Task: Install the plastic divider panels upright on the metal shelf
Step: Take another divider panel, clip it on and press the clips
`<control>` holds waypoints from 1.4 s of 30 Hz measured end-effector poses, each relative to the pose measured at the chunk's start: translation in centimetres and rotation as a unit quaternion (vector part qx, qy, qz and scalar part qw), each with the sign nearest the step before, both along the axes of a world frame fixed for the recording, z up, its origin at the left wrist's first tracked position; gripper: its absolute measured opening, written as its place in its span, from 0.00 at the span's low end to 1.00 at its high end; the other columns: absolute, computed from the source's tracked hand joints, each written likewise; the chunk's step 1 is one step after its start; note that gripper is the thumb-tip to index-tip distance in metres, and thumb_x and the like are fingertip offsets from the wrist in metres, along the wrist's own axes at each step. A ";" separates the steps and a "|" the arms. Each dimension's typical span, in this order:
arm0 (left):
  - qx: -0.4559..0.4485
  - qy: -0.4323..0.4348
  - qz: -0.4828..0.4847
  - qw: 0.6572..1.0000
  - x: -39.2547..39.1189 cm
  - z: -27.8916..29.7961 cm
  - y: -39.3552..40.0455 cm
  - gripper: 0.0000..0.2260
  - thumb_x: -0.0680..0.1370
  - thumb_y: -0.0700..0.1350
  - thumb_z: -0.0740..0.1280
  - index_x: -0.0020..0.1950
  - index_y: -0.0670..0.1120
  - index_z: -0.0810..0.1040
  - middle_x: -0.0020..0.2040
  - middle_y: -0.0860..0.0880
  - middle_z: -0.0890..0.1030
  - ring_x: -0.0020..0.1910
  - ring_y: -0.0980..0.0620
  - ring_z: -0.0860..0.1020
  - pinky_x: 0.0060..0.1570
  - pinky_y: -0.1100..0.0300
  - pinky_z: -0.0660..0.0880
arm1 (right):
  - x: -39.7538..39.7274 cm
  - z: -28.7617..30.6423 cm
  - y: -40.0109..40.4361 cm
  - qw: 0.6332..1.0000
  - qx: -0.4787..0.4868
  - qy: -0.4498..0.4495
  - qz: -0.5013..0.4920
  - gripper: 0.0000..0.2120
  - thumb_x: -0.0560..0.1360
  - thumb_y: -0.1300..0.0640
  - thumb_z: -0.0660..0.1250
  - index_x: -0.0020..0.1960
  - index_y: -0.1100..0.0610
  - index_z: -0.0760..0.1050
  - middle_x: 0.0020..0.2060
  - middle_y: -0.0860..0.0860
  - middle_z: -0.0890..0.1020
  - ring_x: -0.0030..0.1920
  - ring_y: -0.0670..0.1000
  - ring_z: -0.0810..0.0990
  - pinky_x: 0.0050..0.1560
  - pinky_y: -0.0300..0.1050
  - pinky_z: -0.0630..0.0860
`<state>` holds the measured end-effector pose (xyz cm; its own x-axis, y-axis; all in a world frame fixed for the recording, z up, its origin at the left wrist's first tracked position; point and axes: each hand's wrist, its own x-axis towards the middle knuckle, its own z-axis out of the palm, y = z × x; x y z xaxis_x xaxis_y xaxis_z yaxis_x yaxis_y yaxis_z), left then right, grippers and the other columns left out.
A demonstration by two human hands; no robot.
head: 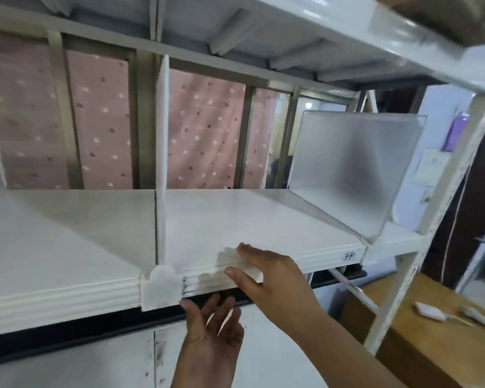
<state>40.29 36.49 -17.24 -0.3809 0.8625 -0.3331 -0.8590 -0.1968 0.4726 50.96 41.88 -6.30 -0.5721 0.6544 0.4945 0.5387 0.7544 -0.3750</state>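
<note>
- Loosely spread, the left hand (pixel 212 329) holds nothing; its fingers reach up toward the underside of the shelf's front lip, palm turned up, blurred by motion.
- Just above it, the right hand (pixel 266 273) rests on the front edge of the metal shelf (pixel 67 233), fingers lying flat on the top surface and thumb pressed against the ribbed front lip; whether it pinches a small white piece there I cannot tell, since that spot is smeared.
- To the left of the right hand, a white clip (pixel 159 287) sits over the shelf's front lip, and a divider panel (pixel 160 163) rises from it, upright and seen edge-on, running toward the back of the shelf.
- To the right of the right hand, a second, frosted divider panel (pixel 356 166) stands upright on the shelf, its face turned toward the camera.
- Below and right of the shelf, a wooden surface (pixel 403 345) carries two small white pieces (pixel 430 311).
- Behind the shelf hangs a pink dotted curtain (pixel 207 130).
</note>
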 end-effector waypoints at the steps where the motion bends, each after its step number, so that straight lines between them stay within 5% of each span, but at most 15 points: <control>1: -0.012 0.016 -0.028 0.999 1.5 0.2 0.7 0.47 0.56 0.76 0.65 0.64 0.44 0.80 0.59 0.41 0.85 0.55 0.43 0.82 0.45 0.50 0.75 | 1.4 0.2 0.6 1.000 -0.007 0.011 -0.002 0.30 0.76 0.33 0.65 0.70 0.50 0.77 0.65 0.46 0.82 0.67 0.43 0.74 0.59 0.20 0.63; 6: -0.002 0.071 -0.147 0.987 7.8 2.1 4.8 0.45 0.58 0.73 0.71 0.67 0.47 0.80 0.63 0.40 0.85 0.61 0.40 0.82 0.52 0.47 0.79 | 8.8 2.1 4.6 0.998 -0.009 0.011 -0.059 0.31 0.76 0.34 0.67 0.73 0.47 0.74 0.71 0.42 0.76 0.68 0.33 0.68 0.63 0.19 0.58; 9: 0.008 0.090 -0.201 0.975 10.8 3.1 7.9 0.45 0.58 0.70 0.75 0.70 0.47 0.79 0.66 0.40 0.82 0.60 0.39 0.82 0.51 0.48 0.81 | 13.5 2.8 6.7 0.993 -0.027 -0.004 -0.114 0.37 0.72 0.27 0.63 0.74 0.46 0.72 0.72 0.41 0.75 0.70 0.40 0.72 0.68 0.36 0.69; 13: -0.004 0.057 -0.239 0.969 14.8 3.7 12.2 0.48 0.55 0.68 0.78 0.70 0.45 0.78 0.65 0.37 0.82 0.56 0.38 0.83 0.45 0.49 0.85 | 19.4 2.5 9.4 0.979 0.004 -0.017 -0.202 0.40 0.71 0.20 0.55 0.69 0.46 0.76 0.67 0.42 0.80 0.64 0.44 0.78 0.60 0.39 0.72; 17: 0.014 -0.012 -0.258 0.966 18.0 3.9 15.4 0.47 0.60 0.70 0.76 0.74 0.50 0.74 0.66 0.34 0.81 0.60 0.36 0.84 0.52 0.47 0.85 | 24.2 2.3 13.3 0.955 0.044 -0.101 -0.274 0.42 0.71 0.21 0.53 0.70 0.50 0.75 0.65 0.48 0.81 0.61 0.49 0.81 0.60 0.46 0.79; 22: 0.017 -0.080 -0.227 0.970 20.2 3.8 18.3 0.49 0.63 0.69 0.71 0.80 0.49 0.66 0.70 0.31 0.78 0.67 0.36 0.81 0.66 0.44 0.80 | 25.9 3.0 18.0 0.940 -0.027 -0.201 -0.273 0.47 0.71 0.24 0.61 0.80 0.51 0.59 0.79 0.50 0.67 0.74 0.55 0.71 0.72 0.55 0.70; 25: 0.031 -0.089 -0.215 0.972 20.9 3.8 19.4 0.48 0.62 0.69 0.69 0.79 0.51 0.64 0.67 0.31 0.80 0.66 0.34 0.82 0.62 0.42 0.80 | 25.3 3.7 20.4 0.942 -0.056 -0.247 -0.221 0.46 0.73 0.33 0.69 0.82 0.50 0.54 0.81 0.48 0.61 0.78 0.53 0.65 0.76 0.52 0.62; 30: 0.078 -0.117 -0.192 0.971 22.0 3.5 20.7 0.44 0.64 0.69 0.69 0.76 0.51 0.67 0.65 0.31 0.82 0.65 0.33 0.82 0.58 0.40 0.81 | 25.0 4.2 22.9 0.923 -0.054 -0.308 -0.223 0.33 0.76 0.43 0.72 0.78 0.47 0.67 0.72 0.49 0.76 0.72 0.54 0.72 0.72 0.49 0.68; 34: 0.123 -0.122 -0.190 0.966 23.0 3.3 21.9 0.39 0.64 0.70 0.67 0.69 0.50 0.73 0.64 0.32 0.84 0.71 0.31 0.77 0.71 0.35 0.72 | 24.9 4.3 23.6 0.934 -0.049 -0.286 -0.209 0.27 0.77 0.43 0.71 0.74 0.46 0.72 0.68 0.48 0.80 0.68 0.53 0.76 0.70 0.48 0.71; 37: 0.148 -0.128 -0.200 0.960 23.5 3.4 22.6 0.42 0.63 0.73 0.66 0.71 0.51 0.72 0.74 0.32 0.74 0.76 0.29 0.71 0.78 0.34 0.65 | 24.5 4.1 23.9 0.933 -0.031 -0.293 -0.209 0.21 0.77 0.42 0.69 0.68 0.47 0.78 0.58 0.51 0.84 0.60 0.54 0.80 0.60 0.47 0.75; 42: 0.145 -0.135 -0.166 0.966 23.9 3.6 22.9 0.48 0.60 0.72 0.69 0.77 0.53 0.70 0.74 0.31 0.73 0.76 0.30 0.71 0.79 0.37 0.64 | 25.0 2.9 24.0 0.943 0.005 -0.254 -0.216 0.16 0.77 0.42 0.69 0.62 0.47 0.81 0.53 0.49 0.86 0.55 0.54 0.81 0.52 0.44 0.73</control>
